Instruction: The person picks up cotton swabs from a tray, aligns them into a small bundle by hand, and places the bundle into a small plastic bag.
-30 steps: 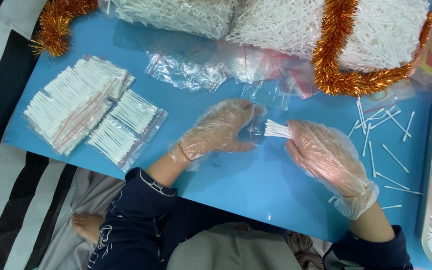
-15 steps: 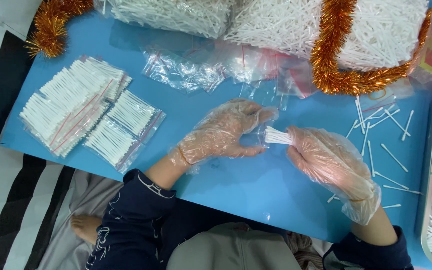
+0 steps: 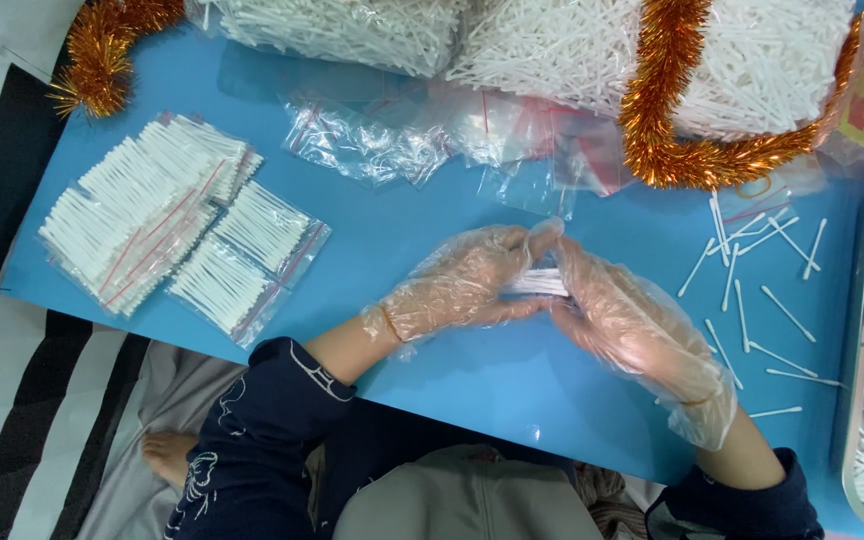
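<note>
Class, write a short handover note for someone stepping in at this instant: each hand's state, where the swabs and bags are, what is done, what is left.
Left hand: gloved, closed on the bundle of white swabs.
Right hand: gloved, closed on the same bundle from the other side, over the blue table.
Done: filled swab bags stacked at the table's left.
Left: loose swabs scattered at right, more in the metal tray, big heaps at the top. Empty clear bags lie above the hands. I cannot tell whether the held bundle is already inside a bag.
</note>
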